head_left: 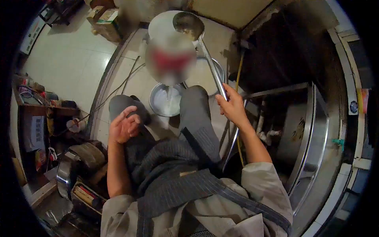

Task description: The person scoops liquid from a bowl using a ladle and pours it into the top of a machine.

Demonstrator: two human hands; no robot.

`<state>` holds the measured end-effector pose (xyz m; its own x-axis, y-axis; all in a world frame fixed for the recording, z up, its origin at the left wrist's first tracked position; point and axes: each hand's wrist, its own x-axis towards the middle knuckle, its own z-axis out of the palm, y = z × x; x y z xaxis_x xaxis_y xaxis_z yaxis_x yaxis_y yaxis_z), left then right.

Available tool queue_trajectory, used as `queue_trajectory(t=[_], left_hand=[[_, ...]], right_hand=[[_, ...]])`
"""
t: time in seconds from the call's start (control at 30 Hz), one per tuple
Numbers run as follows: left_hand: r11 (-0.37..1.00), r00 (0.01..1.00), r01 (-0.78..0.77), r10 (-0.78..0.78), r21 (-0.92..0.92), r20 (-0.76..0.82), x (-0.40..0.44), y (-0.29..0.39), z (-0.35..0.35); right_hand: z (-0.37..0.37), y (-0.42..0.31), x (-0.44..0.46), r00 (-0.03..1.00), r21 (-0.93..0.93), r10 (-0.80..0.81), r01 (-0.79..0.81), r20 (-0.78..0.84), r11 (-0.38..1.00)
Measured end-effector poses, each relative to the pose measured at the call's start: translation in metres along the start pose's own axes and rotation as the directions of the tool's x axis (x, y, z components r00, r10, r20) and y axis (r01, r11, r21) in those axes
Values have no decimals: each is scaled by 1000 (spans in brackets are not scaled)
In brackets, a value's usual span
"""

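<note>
My right hand [233, 104] grips the silver handle of a long ladle [213, 71]. The ladle slants up and away from me, its dark round bowl tilted over a large white tub with some pale matter inside the bowl. My left hand [125, 125] hovers by my left knee, palm up, fingers loosely bent and apart, with nothing in it. Between my knees stands a metal basin [154, 100] with whitish contents. A second wide metal basin [222, 71] sits behind it to the right. The white tub [160, 23] is partly hidden by a blurred red and white patch.
To the right is a metal-framed unit [312, 138] with pipes inside. Cardboard boxes [108, 23] stand at the back left. A cluttered shelf [51, 106] and a metal pot [63, 177] are on my left. A dark cable [114, 93] crosses the tiled floor.
</note>
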<state>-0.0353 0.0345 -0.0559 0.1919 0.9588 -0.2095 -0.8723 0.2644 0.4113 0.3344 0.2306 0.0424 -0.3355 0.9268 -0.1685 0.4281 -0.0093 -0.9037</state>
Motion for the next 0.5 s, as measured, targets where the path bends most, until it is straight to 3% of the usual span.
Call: queue_trajectory(t=[0.07, 0.13, 0.3, 0.37, 0.4, 0.47, 0.5], left_hand=[[1000, 999, 11, -11, 15, -45, 1, 1, 3], [999, 996, 25, -22, 29, -88, 2, 1, 2], [998, 999, 32, -31, -50, 7, 1, 2, -6], [995, 999, 52, -51, -82, 11, 3, 4, -6], [991, 998, 55, -54, -121, 13, 3, 4, -6], [990, 998, 62, -62, -130, 0, 3, 4, -5], [988, 998, 52, -54, -144, -10, 4, 4, -5]], right_hand=[[-3, 9, -3, 1000, -14, -11, 10, -16, 1000], [-4, 22, -5, 992, 282, 125, -112, -31, 953], [2, 93, 25, 971, 434, 162, -72, -173, 898], [4, 137, 46, 922, 332, 322, -241, -216, 912], [4, 160, 58, 917, 343, 332, -245, -221, 907], [8, 207, 75, 880, 31, 377, -385, -288, 923], [12, 241, 81, 875, 44, 388, -392, -291, 919]])
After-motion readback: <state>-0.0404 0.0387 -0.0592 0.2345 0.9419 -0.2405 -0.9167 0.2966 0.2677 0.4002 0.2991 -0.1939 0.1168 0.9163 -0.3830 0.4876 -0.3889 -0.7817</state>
